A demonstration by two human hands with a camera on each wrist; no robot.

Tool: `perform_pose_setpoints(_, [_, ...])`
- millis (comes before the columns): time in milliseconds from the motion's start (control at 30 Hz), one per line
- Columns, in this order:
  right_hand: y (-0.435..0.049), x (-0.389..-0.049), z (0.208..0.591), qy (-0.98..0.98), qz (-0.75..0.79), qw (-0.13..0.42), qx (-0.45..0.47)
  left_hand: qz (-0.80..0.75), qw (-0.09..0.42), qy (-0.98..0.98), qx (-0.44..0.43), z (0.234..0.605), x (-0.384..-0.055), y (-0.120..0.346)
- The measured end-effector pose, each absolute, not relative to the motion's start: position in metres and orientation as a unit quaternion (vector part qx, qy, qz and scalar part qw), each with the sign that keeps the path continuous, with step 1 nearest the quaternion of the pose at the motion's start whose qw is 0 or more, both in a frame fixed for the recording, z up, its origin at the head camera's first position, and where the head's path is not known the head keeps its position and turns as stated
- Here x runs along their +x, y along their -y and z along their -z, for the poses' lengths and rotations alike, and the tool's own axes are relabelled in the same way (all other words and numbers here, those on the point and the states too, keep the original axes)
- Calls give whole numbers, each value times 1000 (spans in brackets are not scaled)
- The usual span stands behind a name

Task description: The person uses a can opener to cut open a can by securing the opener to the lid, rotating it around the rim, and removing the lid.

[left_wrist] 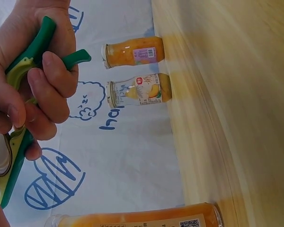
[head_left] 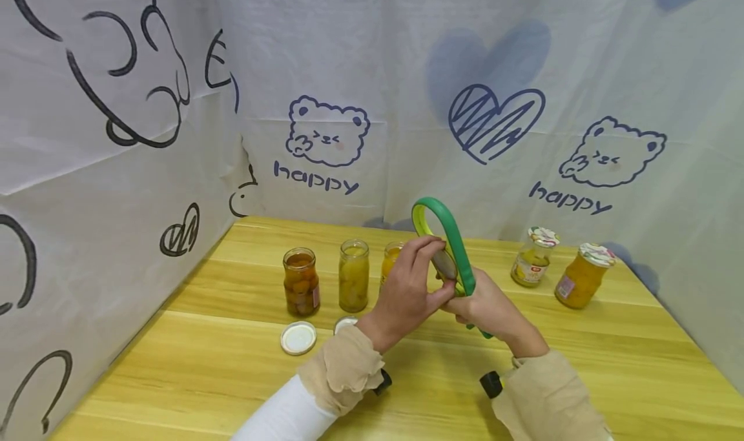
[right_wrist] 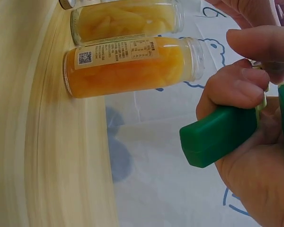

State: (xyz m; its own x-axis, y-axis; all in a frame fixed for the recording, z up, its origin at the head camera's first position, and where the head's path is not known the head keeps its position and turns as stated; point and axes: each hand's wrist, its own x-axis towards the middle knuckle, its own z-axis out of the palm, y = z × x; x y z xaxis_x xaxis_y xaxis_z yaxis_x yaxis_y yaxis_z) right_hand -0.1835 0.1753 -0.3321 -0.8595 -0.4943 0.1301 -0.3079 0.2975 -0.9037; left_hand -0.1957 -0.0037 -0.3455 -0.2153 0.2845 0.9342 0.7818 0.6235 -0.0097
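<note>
My right hand (head_left: 488,305) grips the handles of a green jar opener (head_left: 456,241) with a yellow-green inner edge, raised above the table. A round metal jar lid (head_left: 446,265) sits within the opener's loop. With fingers and thumb, my left hand (head_left: 401,296) pinches that lid. In the left wrist view, the right fingers curl round the green handles (left_wrist: 40,40). Behind the left hand stands an uncapped jar of orange fruit (right_wrist: 128,68), partly hidden in the head view. Left of it are two more uncapped jars, one yellow (head_left: 354,283) and one reddish-brown (head_left: 301,292).
Two white lids lie on the wooden table: one whole (head_left: 298,338), another (head_left: 345,323) partly behind the left arm. At the back right stand two capped jars, one pale yellow (head_left: 531,260) and one orange (head_left: 583,279). A printed white curtain (head_left: 407,157) borders the table.
</note>
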Motion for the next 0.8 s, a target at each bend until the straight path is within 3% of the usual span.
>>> perform_pose_setpoints(800, [-186, -186, 332, -827, 509, 44, -235, 235, 505, 748, -360, 345, -195, 4])
